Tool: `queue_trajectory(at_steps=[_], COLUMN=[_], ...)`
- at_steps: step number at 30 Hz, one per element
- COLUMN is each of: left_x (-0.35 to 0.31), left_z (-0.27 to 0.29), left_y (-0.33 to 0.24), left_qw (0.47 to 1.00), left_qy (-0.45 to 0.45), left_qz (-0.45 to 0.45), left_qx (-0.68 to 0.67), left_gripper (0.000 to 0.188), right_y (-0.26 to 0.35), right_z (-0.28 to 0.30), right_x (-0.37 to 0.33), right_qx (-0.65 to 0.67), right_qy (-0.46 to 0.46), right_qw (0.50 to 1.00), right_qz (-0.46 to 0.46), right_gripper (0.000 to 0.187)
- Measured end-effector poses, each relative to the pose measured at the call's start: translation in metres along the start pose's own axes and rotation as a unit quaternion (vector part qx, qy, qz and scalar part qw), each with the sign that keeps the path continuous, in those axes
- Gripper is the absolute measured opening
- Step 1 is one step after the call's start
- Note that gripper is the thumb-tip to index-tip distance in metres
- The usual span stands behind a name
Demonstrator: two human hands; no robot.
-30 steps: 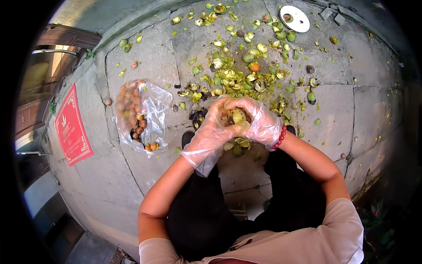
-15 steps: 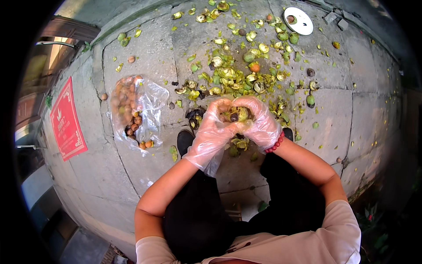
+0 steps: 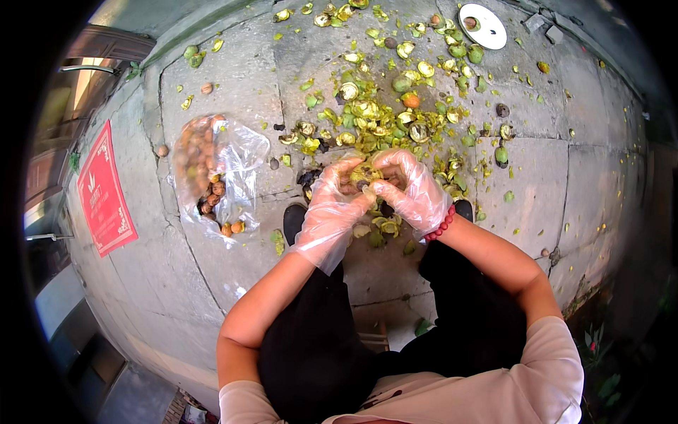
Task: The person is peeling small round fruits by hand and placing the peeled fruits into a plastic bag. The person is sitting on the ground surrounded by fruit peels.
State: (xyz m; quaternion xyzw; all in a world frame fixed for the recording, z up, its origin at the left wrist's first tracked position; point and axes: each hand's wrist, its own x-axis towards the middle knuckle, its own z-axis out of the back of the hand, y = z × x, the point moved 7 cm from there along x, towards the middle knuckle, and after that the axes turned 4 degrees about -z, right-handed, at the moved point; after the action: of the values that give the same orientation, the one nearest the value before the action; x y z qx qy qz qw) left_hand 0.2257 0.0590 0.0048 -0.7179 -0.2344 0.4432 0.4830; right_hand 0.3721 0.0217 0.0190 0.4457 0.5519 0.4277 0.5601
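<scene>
Between my hands is a walnut in torn, yellow-green husk (image 3: 365, 174), held over the floor in front of my shoes. Thin clear plastic gloves cover both hands. My left hand (image 3: 330, 205) is curled round the near left side of the husked walnut. From the other side my right hand (image 3: 415, 199) closes on it, thumb pressed against the husk. The fingertips at the far side are partly hidden. Beneath the hands, pieces of peeled husk (image 3: 387, 226) lie on the floor. A red bead bracelet (image 3: 441, 225) circles my right wrist.
A heap of green husk scraps (image 3: 367, 116) spreads beyond my hands, with some whole green walnuts (image 3: 402, 83) among it. To the left lies a clear plastic bag (image 3: 244, 152) of brown walnuts (image 3: 214, 189). A white plate (image 3: 493, 34) is at the far right; a red mat (image 3: 106, 198) lies far left.
My hands have shifted slightly, and the husked walnut sits a little farther left between them. The right thumb now presses across its near side. The whole view has tilted slightly.
</scene>
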Motion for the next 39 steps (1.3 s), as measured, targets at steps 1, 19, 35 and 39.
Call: queue_trajectory(at_steps=[1, 19, 35, 39], left_x=[0.005, -0.004, -0.004, -0.005], left_z=[0.004, -0.008, -0.008, -0.005], left_y=[-0.008, -0.016, -0.013, 0.0], left_qw=[0.991, 0.999, 0.99, 0.995], left_qy=[-0.02, 0.029, 0.064, 0.094], left_qz=[-0.077, -0.036, -0.039, -0.009], left_qx=[0.109, 0.017, -0.117, -0.038], left_gripper=[0.055, 0.069, 0.087, 0.073], right_y=[-0.001, 0.014, -0.001, 0.005], right_z=[0.001, -0.013, -0.018, -0.014], right_x=[0.001, 0.007, 0.006, 0.009], right_qx=[-0.008, -0.165, -0.068, -0.084], right_qy=[0.005, 0.011, 0.085, 0.089], right_qw=[1.0, 0.968, 0.994, 0.992], right_qz=[-0.017, 0.19, -0.012, -0.027], right_gripper=[0.038, 0.024, 0.031, 0.032])
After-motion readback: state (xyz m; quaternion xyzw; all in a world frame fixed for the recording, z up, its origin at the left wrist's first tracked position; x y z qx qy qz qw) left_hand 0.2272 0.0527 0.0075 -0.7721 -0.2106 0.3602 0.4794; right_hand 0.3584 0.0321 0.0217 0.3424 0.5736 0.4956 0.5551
